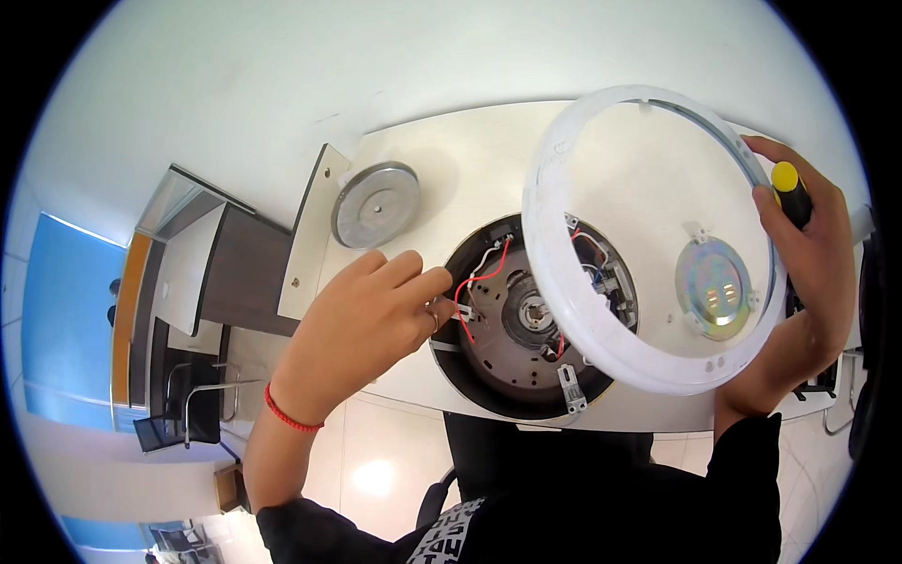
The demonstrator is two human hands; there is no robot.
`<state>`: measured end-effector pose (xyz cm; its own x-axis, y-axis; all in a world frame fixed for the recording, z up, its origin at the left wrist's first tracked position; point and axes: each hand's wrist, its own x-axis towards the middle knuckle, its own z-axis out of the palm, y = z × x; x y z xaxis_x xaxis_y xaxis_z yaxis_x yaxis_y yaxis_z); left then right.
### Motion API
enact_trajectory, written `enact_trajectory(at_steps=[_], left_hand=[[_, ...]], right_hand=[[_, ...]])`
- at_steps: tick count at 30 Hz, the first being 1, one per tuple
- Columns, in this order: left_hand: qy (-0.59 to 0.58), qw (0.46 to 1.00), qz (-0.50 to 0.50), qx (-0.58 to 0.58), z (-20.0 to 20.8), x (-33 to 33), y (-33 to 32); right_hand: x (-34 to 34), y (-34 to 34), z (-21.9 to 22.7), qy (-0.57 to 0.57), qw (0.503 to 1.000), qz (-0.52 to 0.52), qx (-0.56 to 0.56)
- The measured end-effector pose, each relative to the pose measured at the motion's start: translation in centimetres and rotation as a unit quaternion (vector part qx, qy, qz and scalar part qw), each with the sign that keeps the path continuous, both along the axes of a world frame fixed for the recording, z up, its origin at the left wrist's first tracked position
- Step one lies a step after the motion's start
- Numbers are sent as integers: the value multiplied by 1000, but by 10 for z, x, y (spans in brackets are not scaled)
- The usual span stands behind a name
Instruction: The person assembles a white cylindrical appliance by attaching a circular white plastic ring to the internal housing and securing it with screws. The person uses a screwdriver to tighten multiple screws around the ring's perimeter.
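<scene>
My right hand (806, 209) grips the far right side of a large white plastic ring (648, 369), holding it tilted up above the table. A screwdriver (792, 193) with a yellow and black handle is tucked in the same hand. Below the ring's left part sits a round black housing (456, 371) with red wires (487, 276), metal brackets and a round centre piece inside; the ring covers part of it. My left hand (371, 324) is at the housing's left rim, fingers curled together by a small bracket (462, 311). What its fingertips hold is hidden.
A grey metal disc (378, 207) lies at the table's far left. A shiny round plate (716, 287) with small tabs shows through the ring on the pale table (442, 141). Further left stand another desk (191, 273) and a chair (197, 404). A wall rises behind.
</scene>
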<state>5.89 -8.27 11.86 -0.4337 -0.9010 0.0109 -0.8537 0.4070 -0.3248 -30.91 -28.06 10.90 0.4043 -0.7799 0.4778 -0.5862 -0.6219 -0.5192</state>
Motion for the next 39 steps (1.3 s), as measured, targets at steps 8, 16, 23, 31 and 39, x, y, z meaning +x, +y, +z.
enact_trajectory(at_steps=[8,16,23,31,39], left_hand=[[15,1000,-8,13,-5,-3,0],[12,1000,-7,3,-5,1,0],[26,1000,1,-5,-8,-2,3],[43,999,-16,-28,-9,0,3],[50,998,-22,7,-8,-13,1]], right_hand=[[5,9,1,-11,1000,13,12],[5,8,-1,-7,1000,22,6],[5,9,-1,-1,1000,22,-3],[4,10,-2,-3,999,33,-30],[11,17,7,-14,998,67,-3]])
